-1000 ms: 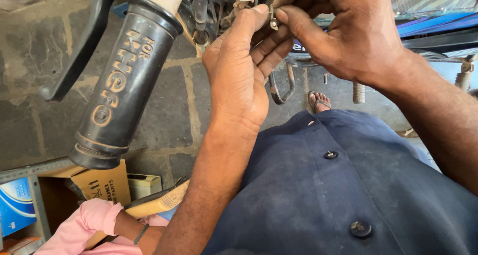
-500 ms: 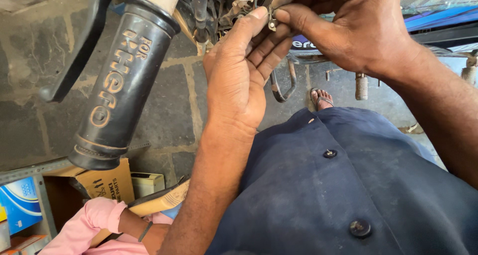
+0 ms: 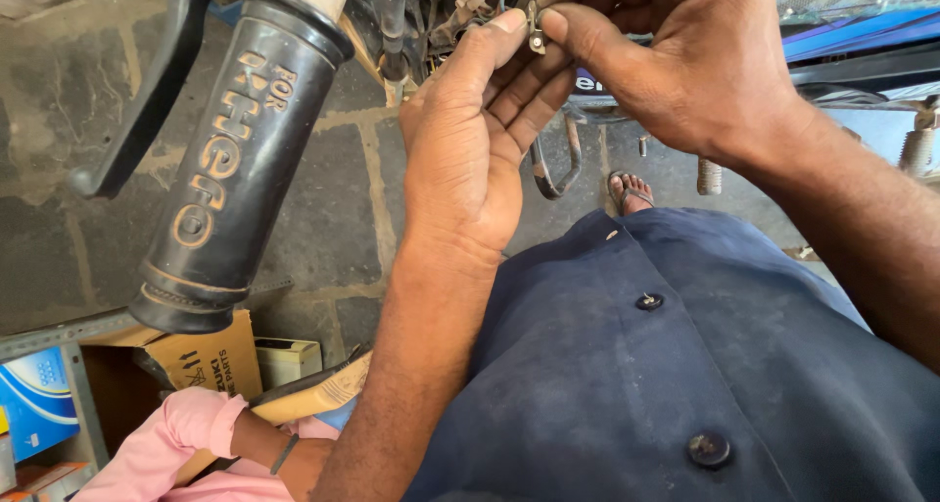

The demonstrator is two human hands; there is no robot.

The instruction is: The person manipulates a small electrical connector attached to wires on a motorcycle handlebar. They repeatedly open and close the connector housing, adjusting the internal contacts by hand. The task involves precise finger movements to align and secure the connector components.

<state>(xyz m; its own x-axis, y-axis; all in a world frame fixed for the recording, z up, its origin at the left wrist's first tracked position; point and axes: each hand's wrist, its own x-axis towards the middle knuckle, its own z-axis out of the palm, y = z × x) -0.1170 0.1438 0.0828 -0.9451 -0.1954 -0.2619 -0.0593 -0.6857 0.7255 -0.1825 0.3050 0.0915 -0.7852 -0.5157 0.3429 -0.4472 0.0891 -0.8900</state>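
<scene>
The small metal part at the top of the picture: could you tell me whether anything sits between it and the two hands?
Nothing visible does. The left hand and the right hand both pinch the small metal part directly with their fingertips. The black handlebar grip stands off to the left, apart from both hands.

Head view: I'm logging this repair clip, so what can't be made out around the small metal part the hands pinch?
- Metal part: too small to tell its kind; left hand and right hand fingers cover most of it.
- Machine parts behind: cut off by the top edge, in shadow.
- Grip: its bar leaves the top edge.
- Person in pink sleeve: cut off at the bottom edge.
</scene>
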